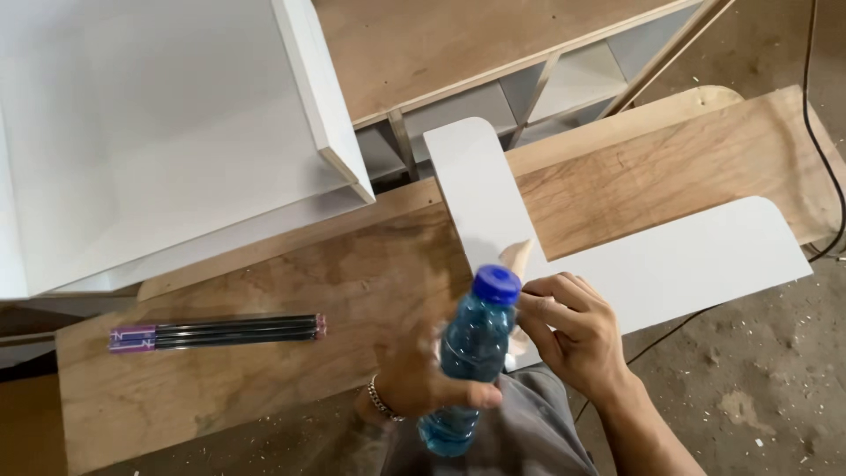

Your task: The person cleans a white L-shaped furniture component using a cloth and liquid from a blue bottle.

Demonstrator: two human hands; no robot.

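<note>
Gripping capped blue bottle [474, 353], both hands

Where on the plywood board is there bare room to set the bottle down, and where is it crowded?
Free: the plywood board between the bundle of rods and the white L-shaped panel, and its far right end beyond the panel. Crowded: near the left hand, bottle and right hand.

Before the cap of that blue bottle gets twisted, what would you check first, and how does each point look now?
1. Left hand grips the bottle: ok.
2. Right hand fingers at the blue cap: ok.
3. Bottle roughly upright: ok.
4. Cap tight or loose: cannot tell.
5. White L-shaped panel lies flat on the plywood board: ok.
6. Bundle of dark rods lies apart from both hands: ok.
</note>
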